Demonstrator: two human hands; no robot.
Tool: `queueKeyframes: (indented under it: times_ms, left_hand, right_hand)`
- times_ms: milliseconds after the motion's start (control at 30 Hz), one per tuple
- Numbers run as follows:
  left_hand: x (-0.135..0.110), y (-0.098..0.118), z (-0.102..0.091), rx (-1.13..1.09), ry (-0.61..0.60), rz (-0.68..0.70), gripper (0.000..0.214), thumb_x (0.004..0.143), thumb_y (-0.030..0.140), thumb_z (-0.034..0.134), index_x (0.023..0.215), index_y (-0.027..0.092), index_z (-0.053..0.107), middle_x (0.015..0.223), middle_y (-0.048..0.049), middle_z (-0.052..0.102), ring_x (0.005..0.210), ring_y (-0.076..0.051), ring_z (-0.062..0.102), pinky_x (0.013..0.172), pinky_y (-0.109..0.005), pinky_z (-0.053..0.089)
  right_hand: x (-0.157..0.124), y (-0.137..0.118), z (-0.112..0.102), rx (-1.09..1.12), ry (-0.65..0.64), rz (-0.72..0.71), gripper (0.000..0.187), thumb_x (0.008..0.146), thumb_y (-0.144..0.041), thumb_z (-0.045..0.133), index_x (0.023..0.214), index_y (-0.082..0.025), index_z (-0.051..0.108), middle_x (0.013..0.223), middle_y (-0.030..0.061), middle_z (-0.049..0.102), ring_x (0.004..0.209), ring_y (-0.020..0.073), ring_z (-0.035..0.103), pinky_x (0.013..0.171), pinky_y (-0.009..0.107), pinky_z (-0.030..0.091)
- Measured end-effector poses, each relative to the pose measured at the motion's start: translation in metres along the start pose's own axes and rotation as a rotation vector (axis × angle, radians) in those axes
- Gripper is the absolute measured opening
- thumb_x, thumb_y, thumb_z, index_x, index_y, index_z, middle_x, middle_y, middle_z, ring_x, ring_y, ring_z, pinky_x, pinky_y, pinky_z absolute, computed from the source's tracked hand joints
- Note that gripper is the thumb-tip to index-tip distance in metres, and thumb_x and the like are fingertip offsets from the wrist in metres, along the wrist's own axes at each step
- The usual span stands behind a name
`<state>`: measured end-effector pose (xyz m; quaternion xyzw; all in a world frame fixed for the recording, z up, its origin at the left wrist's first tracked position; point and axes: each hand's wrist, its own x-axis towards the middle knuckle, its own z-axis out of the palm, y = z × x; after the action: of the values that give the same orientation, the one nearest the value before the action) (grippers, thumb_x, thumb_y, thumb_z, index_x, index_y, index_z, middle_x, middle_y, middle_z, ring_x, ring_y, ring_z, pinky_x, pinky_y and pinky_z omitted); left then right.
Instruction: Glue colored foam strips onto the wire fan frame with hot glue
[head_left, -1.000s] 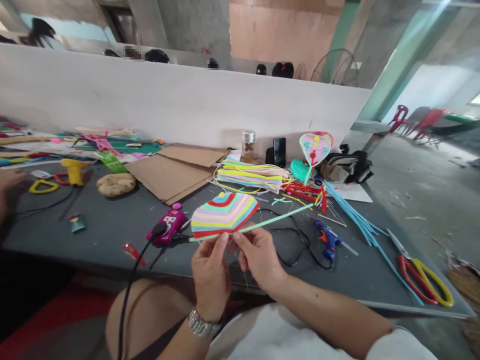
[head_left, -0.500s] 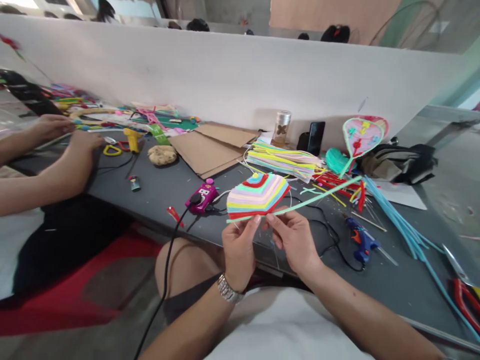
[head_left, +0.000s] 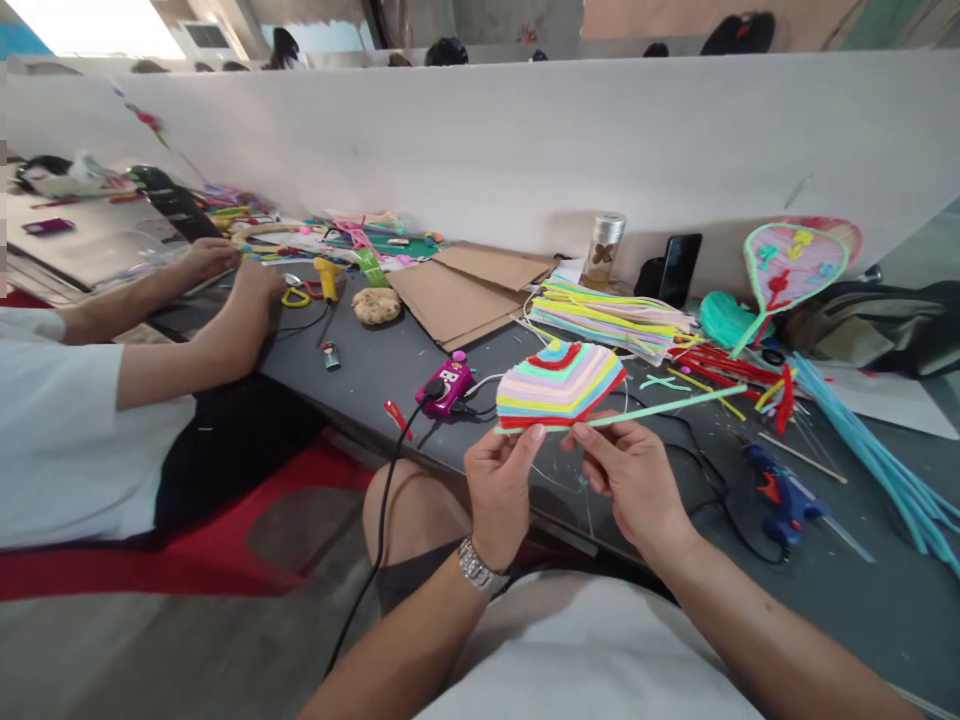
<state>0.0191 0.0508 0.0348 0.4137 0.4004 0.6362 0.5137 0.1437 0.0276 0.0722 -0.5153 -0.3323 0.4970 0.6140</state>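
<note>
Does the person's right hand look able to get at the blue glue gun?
Probably yes: the right hand is near the blue glue gun, with only a thin black cord between them, though it holds a striped piece.

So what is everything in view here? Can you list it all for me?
Striped craft piece: one, pastel bands edged red, held over the table
Green strip: one, pale green, held beside the striped craft piece
Table: one, dark grey, in front of a white partition
Striped stack: one, multicoloured, on the table
Cardboard sheets: several, brown, on the table
Glue gun: one, blue, on the table at right
Heart-shaped craft: one, pink, at the far right of the table
Phone: one, black, against the partition
Jar: one, clear with silver lid, against the partition
Co-worker: one, white shirt, at left
Left hand: one, wearing a silver watch, holding the striped craft piece
Right hand: one, holding the green strip
</note>
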Motion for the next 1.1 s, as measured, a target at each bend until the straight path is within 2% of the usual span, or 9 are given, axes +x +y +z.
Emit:
queueKeyframes:
  times_ms: [133, 367, 567, 667, 767, 900, 1000, 1067, 1100]
  left_hand:
    - [0.004, 0.010, -0.014, 0.110, -0.010, 0.007, 0.020, 0.078, 0.038, 0.083, 0.083, 0.019, 0.080, 0.074, -0.0007, 0.075, 0.068, -0.013, 0.062, 0.068, -0.023, 0.051]
    - [0.003, 0.034, -0.038, 0.290, -0.170, -0.136, 0.024, 0.073, 0.038, 0.085, 0.082, 0.017, 0.078, 0.075, -0.0029, 0.072, 0.068, -0.014, 0.059, 0.064, -0.023, 0.048]
    - [0.001, 0.014, -0.044, 0.242, -0.187, -0.256, 0.031, 0.076, 0.045, 0.082, 0.072, 0.017, 0.070, 0.059, 0.0031, 0.055, 0.052, -0.008, 0.042, 0.048, -0.020, 0.033]
    - [0.004, 0.005, -0.039, 0.233, -0.179, -0.245, 0.031, 0.078, 0.042, 0.081, 0.068, 0.016, 0.067, 0.058, 0.0029, 0.054, 0.051, -0.007, 0.041, 0.048, -0.020, 0.031]
    - [0.013, -0.001, -0.035, 0.227, -0.203, -0.271, 0.032, 0.077, 0.040, 0.081, 0.065, 0.015, 0.065, 0.058, 0.0020, 0.055, 0.053, -0.007, 0.044, 0.049, -0.020, 0.032]
    - [0.030, -0.008, -0.031, 0.194, -0.261, -0.401, 0.038, 0.071, 0.042, 0.085, 0.062, 0.015, 0.061, 0.056, 0.0025, 0.053, 0.049, -0.006, 0.042, 0.046, -0.019, 0.028]
    - [0.039, -0.012, -0.033, 0.207, -0.261, -0.499, 0.043, 0.066, 0.047, 0.087, 0.062, 0.015, 0.059, 0.056, 0.0032, 0.052, 0.047, -0.005, 0.041, 0.043, -0.018, 0.028]
    - [0.041, -0.012, -0.037, 0.247, -0.244, -0.554, 0.044, 0.062, 0.049, 0.088, 0.062, 0.015, 0.059, 0.055, 0.0030, 0.053, 0.046, -0.006, 0.042, 0.042, -0.018, 0.028]
    - [0.041, -0.012, -0.041, 0.264, -0.229, -0.576, 0.044, 0.061, 0.048, 0.089, 0.062, 0.015, 0.060, 0.054, 0.0027, 0.053, 0.044, -0.006, 0.042, 0.041, -0.018, 0.028]
  right_hand:
    - [-0.003, -0.001, -0.003, -0.020, 0.005, 0.011, 0.041, 0.067, -0.050, 0.088, 0.067, -0.015, 0.068, 0.065, 0.0036, 0.070, 0.037, 0.0038, 0.038, 0.037, 0.022, 0.027]
    - [-0.006, 0.003, -0.015, -0.087, -0.041, 0.030, 0.039, 0.068, -0.050, 0.087, 0.067, -0.015, 0.069, 0.065, 0.0031, 0.070, 0.037, 0.0042, 0.040, 0.036, 0.022, 0.029]
    - [-0.006, 0.006, -0.025, -0.123, -0.049, 0.099, 0.039, 0.070, -0.050, 0.085, 0.068, -0.014, 0.071, 0.066, 0.0042, 0.072, 0.034, 0.0036, 0.042, 0.033, 0.021, 0.029]
    - [-0.006, 0.003, -0.035, -0.101, -0.022, 0.149, 0.042, 0.067, -0.052, 0.086, 0.080, -0.013, 0.074, 0.076, 0.0075, 0.077, 0.038, 0.0085, 0.056, 0.034, 0.020, 0.038]
    - [-0.006, -0.004, -0.049, -0.118, -0.026, 0.178, 0.047, 0.066, -0.052, 0.087, 0.089, -0.014, 0.074, 0.092, 0.0108, 0.079, 0.053, 0.0158, 0.070, 0.042, 0.023, 0.052]
    - [0.001, -0.013, -0.065, -0.265, -0.095, 0.176, 0.039, 0.074, -0.050, 0.081, 0.090, -0.015, 0.073, 0.092, 0.0106, 0.079, 0.052, 0.0151, 0.070, 0.046, 0.025, 0.054]
    - [0.013, -0.010, -0.067, -0.501, -0.101, 0.014, 0.028, 0.085, -0.043, 0.071, 0.094, -0.016, 0.072, 0.085, 0.0063, 0.078, 0.052, 0.0137, 0.066, 0.048, 0.026, 0.049]
    - [0.023, -0.001, -0.062, -0.756, -0.155, -0.238, 0.015, 0.090, -0.031, 0.067, 0.097, -0.018, 0.072, 0.086, 0.0046, 0.077, 0.063, 0.0148, 0.066, 0.059, 0.028, 0.050]
    - [0.029, 0.006, -0.058, -0.890, -0.230, -0.378, 0.011, 0.091, -0.025, 0.066, 0.097, -0.019, 0.072, 0.088, 0.0053, 0.076, 0.072, 0.0165, 0.067, 0.066, 0.030, 0.050]
